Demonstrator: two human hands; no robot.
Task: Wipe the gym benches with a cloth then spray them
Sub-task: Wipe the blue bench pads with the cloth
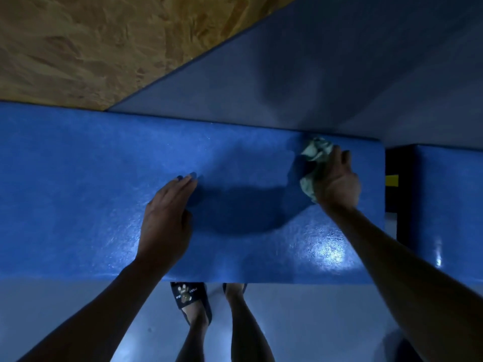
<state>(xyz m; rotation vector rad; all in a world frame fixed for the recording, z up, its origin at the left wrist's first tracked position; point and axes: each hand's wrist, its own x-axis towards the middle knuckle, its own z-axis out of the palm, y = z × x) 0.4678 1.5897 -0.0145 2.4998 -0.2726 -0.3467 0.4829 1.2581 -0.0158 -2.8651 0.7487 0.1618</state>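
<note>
Right hand (pixel 337 178) bunches the soft, light cloth (pixel 312 163) on the slick padded tabletop (pixel 104 165); left hand (pixel 167 212) rests flat, fingers straight

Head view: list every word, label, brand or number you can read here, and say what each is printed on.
"EVERY": on the strap of the dark slipper, upside down to the camera, beside a paw-print picture.
A second short word on the same strap: too small and blurred to read.
Blue bench, cloth, yellow patch: no text visible.
</note>
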